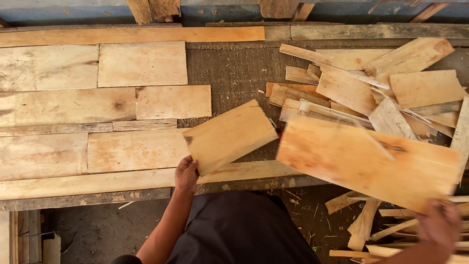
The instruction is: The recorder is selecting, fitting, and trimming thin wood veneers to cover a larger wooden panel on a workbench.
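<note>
My left hand (186, 174) grips the lower corner of a small pale wooden board (229, 136), held tilted above the near edge of the workbench (234, 73). My right hand (438, 226), blurred at the lower right, holds a larger rectangular board (366, 161) by its near corner. That board slants across the right side, over the bench edge. Flat boards (88, 107) lie side by side in rows on the left half of the bench.
A loose pile of offcut boards and slats (381, 88) covers the bench's right rear. Wood scraps and splinters (364, 225) litter the dirt floor at the lower right. A long plank (132, 35) runs along the bench's far edge. A small red item (278, 130) peeks between the two held boards.
</note>
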